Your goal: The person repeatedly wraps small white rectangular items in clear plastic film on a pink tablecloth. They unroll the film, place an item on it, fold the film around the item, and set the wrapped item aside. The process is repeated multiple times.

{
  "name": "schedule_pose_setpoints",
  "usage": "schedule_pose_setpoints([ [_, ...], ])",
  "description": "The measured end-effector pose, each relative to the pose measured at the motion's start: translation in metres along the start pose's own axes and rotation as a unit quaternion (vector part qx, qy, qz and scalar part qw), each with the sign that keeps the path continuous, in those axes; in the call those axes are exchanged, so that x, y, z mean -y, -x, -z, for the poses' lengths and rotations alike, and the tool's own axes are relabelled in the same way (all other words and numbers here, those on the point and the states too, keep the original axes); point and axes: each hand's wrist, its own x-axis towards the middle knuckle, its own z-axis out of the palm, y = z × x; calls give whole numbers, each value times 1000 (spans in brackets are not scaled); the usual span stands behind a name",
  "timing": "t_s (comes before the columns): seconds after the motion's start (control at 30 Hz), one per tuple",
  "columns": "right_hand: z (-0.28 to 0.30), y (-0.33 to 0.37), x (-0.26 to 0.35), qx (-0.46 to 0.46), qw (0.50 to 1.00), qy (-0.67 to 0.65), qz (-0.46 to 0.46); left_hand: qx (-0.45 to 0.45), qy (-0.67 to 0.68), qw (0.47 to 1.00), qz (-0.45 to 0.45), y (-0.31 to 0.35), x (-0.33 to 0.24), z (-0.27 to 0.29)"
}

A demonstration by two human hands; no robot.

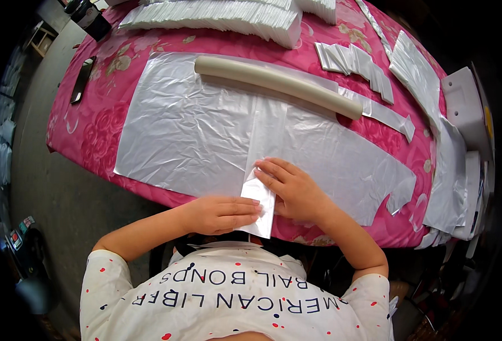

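Note:
A long translucent white plastic sheet (188,122) lies across the table in front of me, a seam running toward me through its middle. At its near edge a narrow, shiny folded plastic piece (257,219) overhangs the table edge. My left hand (219,216) lies with outstretched fingers across this folded piece from the left. Slightly farther up, my right hand (290,184) rests its extended fingers along the piece's right side and the seam. The fingers of both hands lie flat on the plastic, not wrapped around it. A beige roller tube (279,85) lies across the sheet's far part.
A pink flowered cloth (100,136) covers the table. Long stacks of folded white plastic (222,23) stand at the back. Several folded pieces (356,65) are fanned out at far right, near more loose sheeting (418,74). A phone (83,79) and a dark jar (89,20) are at left.

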Motion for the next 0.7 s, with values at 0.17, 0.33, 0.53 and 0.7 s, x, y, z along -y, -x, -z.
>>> schedule_pose_setpoints([
  [0.17, -9, 3, -6, -69, 995, 66, -9, 26, -154, 978, 135, -26, 5, 14],
  [0.33, -3, 3, -4, -98, 994, 27, -50, -36, -158, 972, 170, -29, 17, 8],
  [0.53, 16, -22, -5, -114, 900, -252, -338, -124, 76, 910, 389, -48, 23, 21],
  [0.7, 24, -40, -38, 0, 838, -290, -462, -185, -58, 932, 307, -56, 26, 16],
])
